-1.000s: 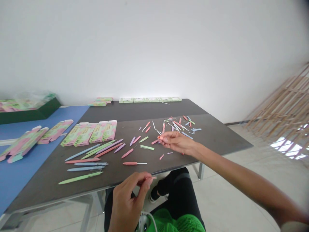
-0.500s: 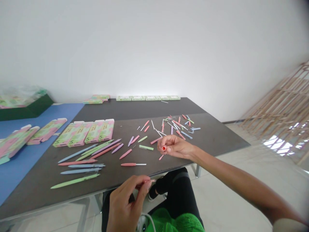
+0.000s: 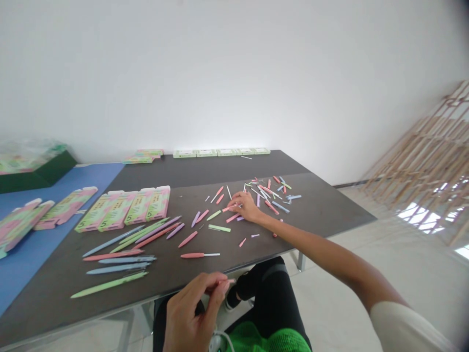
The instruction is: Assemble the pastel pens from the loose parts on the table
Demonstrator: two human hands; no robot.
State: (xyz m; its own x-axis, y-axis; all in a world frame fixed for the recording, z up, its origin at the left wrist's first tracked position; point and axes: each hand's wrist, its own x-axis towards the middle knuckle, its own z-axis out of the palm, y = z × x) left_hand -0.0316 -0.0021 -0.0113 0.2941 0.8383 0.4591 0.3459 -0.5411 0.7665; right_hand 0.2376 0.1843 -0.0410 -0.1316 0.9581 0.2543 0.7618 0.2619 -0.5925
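I have the left hand low and close in, thumb and forefinger pinched together, the right arm stretched forward and inward, right hand palm-down with fingers bent.

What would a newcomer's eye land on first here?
Probably the scatter of small pink, white, purple, green and blue plastic pen parts right of centre on the dark rectangular table, with the bare right hand among them. Next, perhaps, the slim pastel pens at the table's near left, with four pink-and-green cardboard boxes behind them. At the near edge, the bare left hand pinches a tiny pale pink piece.
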